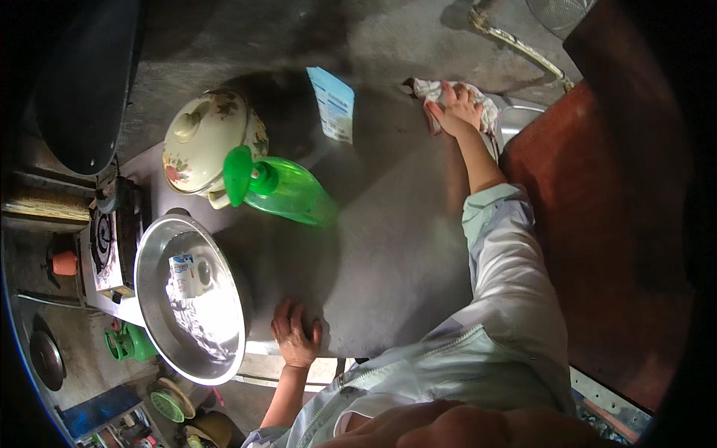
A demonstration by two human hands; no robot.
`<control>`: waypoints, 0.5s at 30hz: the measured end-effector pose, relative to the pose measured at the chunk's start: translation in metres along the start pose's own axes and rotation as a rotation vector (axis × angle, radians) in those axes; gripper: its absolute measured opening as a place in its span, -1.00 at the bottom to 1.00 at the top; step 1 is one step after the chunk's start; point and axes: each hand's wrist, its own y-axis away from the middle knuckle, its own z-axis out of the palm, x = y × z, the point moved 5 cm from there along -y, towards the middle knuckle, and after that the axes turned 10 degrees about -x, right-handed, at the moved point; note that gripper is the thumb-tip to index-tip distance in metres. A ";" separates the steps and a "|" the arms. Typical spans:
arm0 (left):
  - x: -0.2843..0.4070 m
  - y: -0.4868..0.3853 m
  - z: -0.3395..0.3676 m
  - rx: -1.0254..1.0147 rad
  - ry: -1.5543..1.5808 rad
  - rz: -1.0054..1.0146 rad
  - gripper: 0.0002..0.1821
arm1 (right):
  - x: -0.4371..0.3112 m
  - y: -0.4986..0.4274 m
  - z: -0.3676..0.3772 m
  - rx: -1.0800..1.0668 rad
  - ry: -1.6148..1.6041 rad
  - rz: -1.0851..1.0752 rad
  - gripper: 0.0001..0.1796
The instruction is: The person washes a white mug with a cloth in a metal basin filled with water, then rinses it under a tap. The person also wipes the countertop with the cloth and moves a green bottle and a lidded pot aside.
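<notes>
My right hand [462,113] lies on a crumpled white and reddish cloth [486,105], holding it down against the far right of the dark grey tabletop [386,246]. Its fingers are spread over the fabric. At the table's near edge, my left hand [297,339] rests with fingers apart and nothing in it. Left of that hand is a wide metal basin [148,269] with water and a printed packet [182,274] inside. Further back stand a green pump bottle [288,190], a floral cream enamel pot [207,140] with its lid on, and a light blue pouch [335,106].
A gas stove [106,241] stands beyond the basin at left. A reddish-brown panel [582,224] borders the right side, beside a metal container [515,120]. A worn pipe or bar [526,47] runs along the back wall. A green gas cylinder [131,341] is lower left.
</notes>
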 end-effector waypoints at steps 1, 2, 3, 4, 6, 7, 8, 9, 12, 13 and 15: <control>0.001 0.001 0.000 0.008 -0.012 0.017 -0.36 | 0.002 -0.001 0.003 -0.048 -0.031 0.020 -0.16; 0.001 0.001 0.002 0.002 -0.014 0.015 -0.38 | 0.001 0.004 0.003 -0.019 0.017 0.009 -0.16; 0.000 0.002 0.003 -0.007 -0.024 -0.012 -0.38 | -0.002 0.011 0.002 -0.001 0.062 0.009 -0.16; 0.000 0.002 0.002 0.000 -0.039 -0.009 -0.37 | -0.003 0.023 0.003 -0.016 0.067 0.001 -0.14; 0.000 0.004 0.004 0.004 -0.041 -0.003 -0.37 | -0.005 0.055 0.004 -0.064 0.066 0.025 -0.14; -0.001 0.005 0.005 0.005 -0.040 0.002 -0.37 | -0.007 0.073 0.003 -0.091 0.066 0.024 -0.13; -0.001 0.005 0.006 0.010 -0.040 0.000 -0.37 | -0.010 0.094 0.002 -0.095 0.027 0.033 -0.14; -0.002 0.005 0.007 0.021 -0.049 -0.003 -0.37 | -0.012 0.114 -0.001 -0.110 0.052 0.002 -0.14; -0.005 0.006 0.011 0.035 -0.029 -0.001 -0.38 | -0.026 0.180 -0.003 -0.090 0.017 -0.045 -0.13; -0.006 0.007 0.012 0.027 -0.028 -0.003 -0.38 | -0.032 0.206 -0.002 -0.090 0.015 -0.067 -0.13; -0.006 0.008 0.012 0.062 -0.026 0.015 -0.41 | -0.042 0.253 -0.002 -0.123 0.007 -0.093 -0.10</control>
